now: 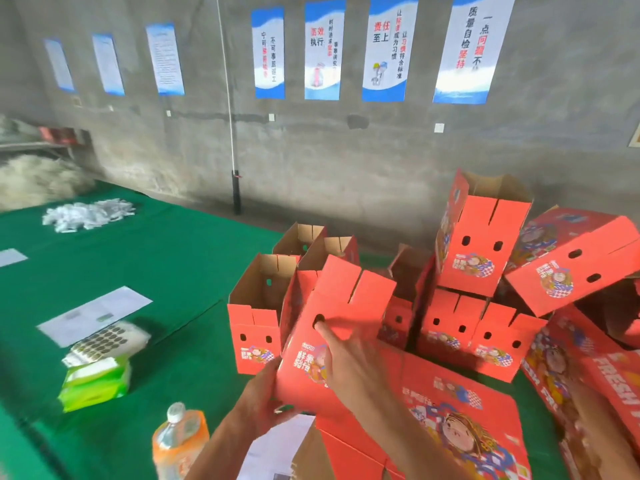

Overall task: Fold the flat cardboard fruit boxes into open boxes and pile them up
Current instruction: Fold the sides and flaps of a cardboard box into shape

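Glossy red cardboard box [332,327] in left hand's [263,403] grip (right hand [349,362] flat on it)

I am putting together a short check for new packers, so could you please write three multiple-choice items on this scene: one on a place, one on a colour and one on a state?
1. Where does the drink bottle stand?
A. On top of the box pile
B. On the table, near the bottom edge of the view, left of the forearms
C. On the wall shelf

2. What colour is the table cover?
A. Green
B. Blue
C. Grey

3. What is the state of the box in hand?
A. Flat
B. Folded up, top open
C. Taped shut

Answers: 1 B, it stands on the cover beside the left hand. 2 A, the cloth is plainly green. 3 B, its top flaps stand up while the left hand holds its lower corner and the right hand lies on its front.
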A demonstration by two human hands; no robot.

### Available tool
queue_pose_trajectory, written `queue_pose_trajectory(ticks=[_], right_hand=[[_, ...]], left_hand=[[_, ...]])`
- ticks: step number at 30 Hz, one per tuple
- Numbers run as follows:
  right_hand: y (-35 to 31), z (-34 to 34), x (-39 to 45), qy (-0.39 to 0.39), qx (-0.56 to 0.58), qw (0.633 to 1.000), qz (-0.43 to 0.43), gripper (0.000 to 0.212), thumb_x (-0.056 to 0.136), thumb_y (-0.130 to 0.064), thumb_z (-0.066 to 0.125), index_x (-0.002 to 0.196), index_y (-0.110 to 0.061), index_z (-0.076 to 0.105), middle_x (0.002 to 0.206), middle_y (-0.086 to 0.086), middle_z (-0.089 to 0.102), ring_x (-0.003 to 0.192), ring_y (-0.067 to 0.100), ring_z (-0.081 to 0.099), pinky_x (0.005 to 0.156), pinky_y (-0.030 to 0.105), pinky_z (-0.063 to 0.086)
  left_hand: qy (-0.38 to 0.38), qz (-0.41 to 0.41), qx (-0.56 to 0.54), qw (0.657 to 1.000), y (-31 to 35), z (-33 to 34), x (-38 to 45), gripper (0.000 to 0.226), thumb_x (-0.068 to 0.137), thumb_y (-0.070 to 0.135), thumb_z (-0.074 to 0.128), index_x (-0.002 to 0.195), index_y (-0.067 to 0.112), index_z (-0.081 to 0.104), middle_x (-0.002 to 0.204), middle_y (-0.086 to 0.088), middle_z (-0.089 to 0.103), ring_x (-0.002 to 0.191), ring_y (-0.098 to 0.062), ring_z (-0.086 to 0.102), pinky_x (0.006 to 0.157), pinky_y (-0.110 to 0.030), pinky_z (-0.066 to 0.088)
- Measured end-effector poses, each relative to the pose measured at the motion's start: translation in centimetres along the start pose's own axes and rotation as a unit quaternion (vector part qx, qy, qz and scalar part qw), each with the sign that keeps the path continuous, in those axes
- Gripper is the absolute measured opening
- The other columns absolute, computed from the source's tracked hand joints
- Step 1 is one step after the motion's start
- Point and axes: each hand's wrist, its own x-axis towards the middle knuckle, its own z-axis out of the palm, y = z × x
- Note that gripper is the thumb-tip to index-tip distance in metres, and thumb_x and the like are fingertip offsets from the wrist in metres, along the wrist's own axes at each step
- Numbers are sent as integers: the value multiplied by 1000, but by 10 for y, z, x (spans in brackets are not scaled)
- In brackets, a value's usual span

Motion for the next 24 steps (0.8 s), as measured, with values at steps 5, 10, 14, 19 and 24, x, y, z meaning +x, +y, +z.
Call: queue_pose_trajectory(ticks=[5,10,14,19,24], right_hand=[[-30,60,12,-31,-6,999,-10,68,100,-23,47,154,-50,16,146,24,34,142,46,30,103,47,47],[-44,104,41,-72,5,997,7,66,101,-18,47,153,-48,20,156,29,22,142,49,30,110,50,44],[-47,137,56,-53,12,998,19,70,97,-18,57,154,-46,29,151,24,31,141,47,32,106,49,49],[-36,174,58,-20,-7,999,39,82,56,-12,93,129,-38,66,106,16,66,92,34,71,61,34,63],[-29,210,69,-44,-2,998,44,86,77,-16,81,151,-42,46,131,25,60,121,42,62,89,43,60]], left_hand=[[63,-19,49,997,-9,-20,30,37,98,45,61,88,11,70,64,-6,70,54,-17,67,54,-26,53],[106,-33,1,994,5,-17,63,63,98,65,47,118,10,69,96,-12,76,89,-29,71,77,-37,51],[95,-19,-17,995,19,-14,98,76,98,74,28,117,14,70,120,-17,70,115,-40,60,105,-65,37],[15,102,-30,994,30,-5,122,68,97,75,28,114,24,70,111,-3,74,106,-20,65,91,-44,47],[24,169,-17,985,27,5,146,74,97,74,27,112,17,71,102,0,78,100,-20,72,80,-35,50]])
